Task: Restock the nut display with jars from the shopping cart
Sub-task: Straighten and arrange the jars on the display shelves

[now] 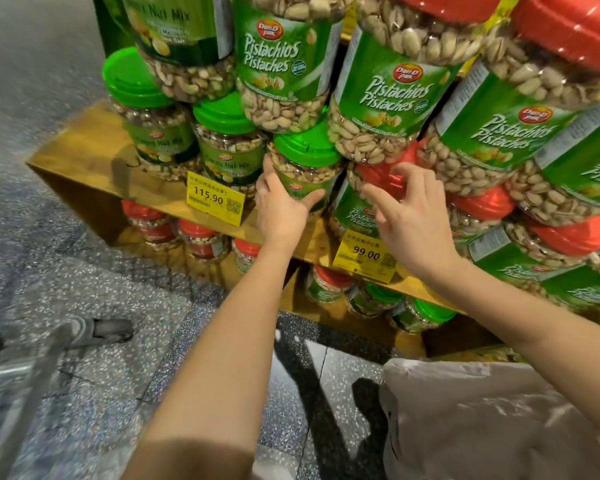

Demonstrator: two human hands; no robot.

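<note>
Fingers of left hand wrap green-lid nut mix jar on wooden shelf; jar label mostly hidden by palm. Right hand spread loose before red-lid pistachio jar; contact unclear. Shopping cart cut off bottom-left, blurred.

- nut mix jar: clear glossy plastic, shiny printed label
- green lid: smooth plastic, slight sheen
- shelf: smooth varnished wood
- price tag: matt yellow paper
- floor: speckled polished stone
- cart frame, near left: grey metal
- bag, near right: pale crinkled plastic
</note>
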